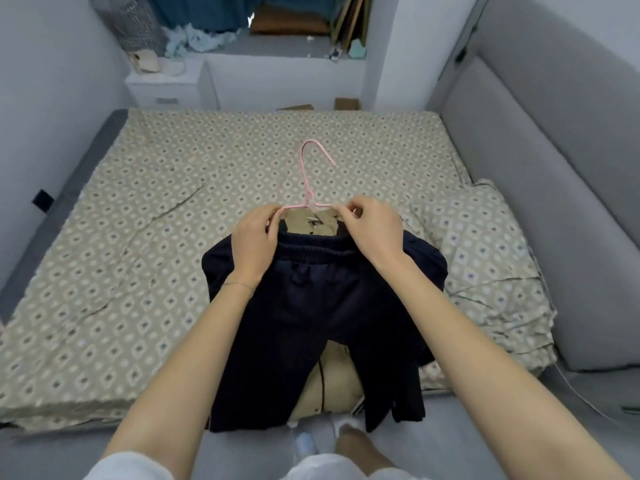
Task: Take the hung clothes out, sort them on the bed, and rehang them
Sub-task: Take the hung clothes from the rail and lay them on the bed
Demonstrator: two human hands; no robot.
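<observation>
Dark navy trousers [322, 306] with an elastic waistband lie on the near part of the bed [156, 202], their legs hanging over the front edge. A beige garment [311, 221] shows under them at the waist and again between the legs. A pink wire hanger [311, 168] lies beyond the waistband, its hook pointing away from me. My left hand [254, 237] grips the hanger's left shoulder at the waistband. My right hand [370, 225] pinches the hanger's right shoulder.
The bed has a beige patterned sheet, and a pillow [485, 258] in the same pattern lies at the right. A grey padded headboard [554, 168] runs along the right side. White drawers [166, 88] and a cluttered ledge stand beyond the bed.
</observation>
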